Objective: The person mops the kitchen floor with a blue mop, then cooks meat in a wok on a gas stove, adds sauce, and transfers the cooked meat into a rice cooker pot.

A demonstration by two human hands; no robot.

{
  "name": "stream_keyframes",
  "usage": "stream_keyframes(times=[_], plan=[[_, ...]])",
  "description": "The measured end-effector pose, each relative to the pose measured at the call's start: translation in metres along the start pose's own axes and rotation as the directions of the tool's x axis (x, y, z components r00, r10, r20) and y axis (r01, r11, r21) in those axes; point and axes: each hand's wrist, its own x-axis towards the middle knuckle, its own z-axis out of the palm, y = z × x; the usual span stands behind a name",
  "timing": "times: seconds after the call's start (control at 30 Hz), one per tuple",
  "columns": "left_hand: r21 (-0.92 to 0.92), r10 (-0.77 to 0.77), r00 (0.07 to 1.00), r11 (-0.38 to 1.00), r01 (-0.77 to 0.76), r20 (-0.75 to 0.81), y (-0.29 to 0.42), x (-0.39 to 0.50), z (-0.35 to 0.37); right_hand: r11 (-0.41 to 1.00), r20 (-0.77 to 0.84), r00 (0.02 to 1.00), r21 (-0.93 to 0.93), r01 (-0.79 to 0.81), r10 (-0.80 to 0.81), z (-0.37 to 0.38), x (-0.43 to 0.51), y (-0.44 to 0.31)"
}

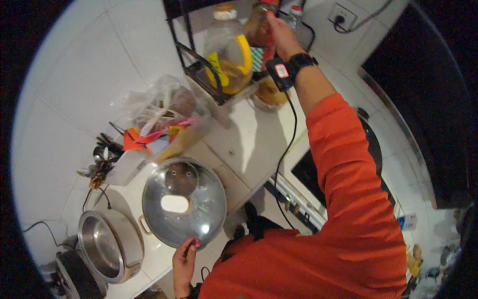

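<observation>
My right hand (286,37), with a black strap and a small black device at the wrist, reaches to the black wire rack at the top. It is on the side of a brown jar with a red lid (258,26); some of its fingers are hidden. Beside that jar stands a large clear jar (227,56) with yellow labels and brownish contents. My left hand (185,258) is at the near rim of a glass-lidded pot (209,187). Its fingertips are pinched on a small purplish thing (195,243), too blurred to name. The lid has a pale knob (174,204).
An open steel-lined cooker pot (101,243) stands left of the lidded pot. A white utensil box (129,168) and a plastic bag (164,106) lie along the tiled wall. A jar (269,95) sits before the rack. A black cable (285,157) hangs from my right wrist.
</observation>
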Motion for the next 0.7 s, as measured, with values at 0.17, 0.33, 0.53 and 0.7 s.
stream_keyframes(times=[0.17,0.33,0.53,0.7], plan=[[0.016,-0.049,0.995,0.999,0.048,0.091,-0.002,0.002,0.007,0.802,0.084,0.995,-0.597,0.014,0.045,-0.025,-0.095,-0.090],[0.142,0.018,0.942,0.987,-0.069,0.335,-0.008,0.005,0.018,0.582,-0.001,0.986,-0.807,0.098,-0.167,-0.095,-0.268,-0.199],[0.219,-0.006,0.833,0.966,-0.138,0.553,-0.019,-0.008,0.042,0.165,-0.368,0.930,-0.917,-0.363,-0.003,-0.231,-0.434,-0.236],[0.174,0.050,0.814,0.968,-0.183,0.579,-0.015,-0.035,0.065,-0.316,-0.451,0.884,-0.862,-0.396,0.124,-0.348,-0.531,-0.174]])
